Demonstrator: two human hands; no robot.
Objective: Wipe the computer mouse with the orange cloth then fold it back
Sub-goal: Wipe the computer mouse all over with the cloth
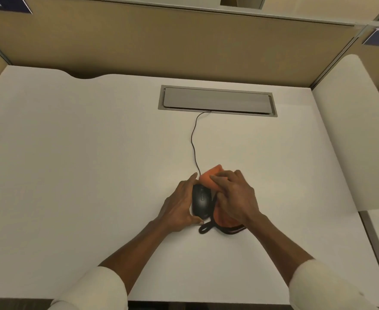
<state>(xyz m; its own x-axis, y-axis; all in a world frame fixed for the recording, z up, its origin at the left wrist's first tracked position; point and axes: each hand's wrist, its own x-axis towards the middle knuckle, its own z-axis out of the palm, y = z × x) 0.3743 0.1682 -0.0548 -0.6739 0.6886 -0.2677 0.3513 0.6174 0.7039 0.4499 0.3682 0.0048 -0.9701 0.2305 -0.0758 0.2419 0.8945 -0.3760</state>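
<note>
A black wired computer mouse [201, 201] lies on the white desk [94, 164], a little right of centre and near me. My left hand [179, 206] cups its left side, thumb at its near end and fingers along its far left edge. My right hand [233, 198] presses the orange cloth [208, 176] against the mouse's right side. The cloth bunches out beyond my fingertips and under my palm. The mouse's thin black cable [194, 142] runs away from me to the desk's cable hatch.
A grey cable hatch [217, 101] is set into the desk at the back. A coiled loop of black cord [206, 229] lies just below the mouse and cloth. Tan partition walls [161, 48] close the back and sides.
</note>
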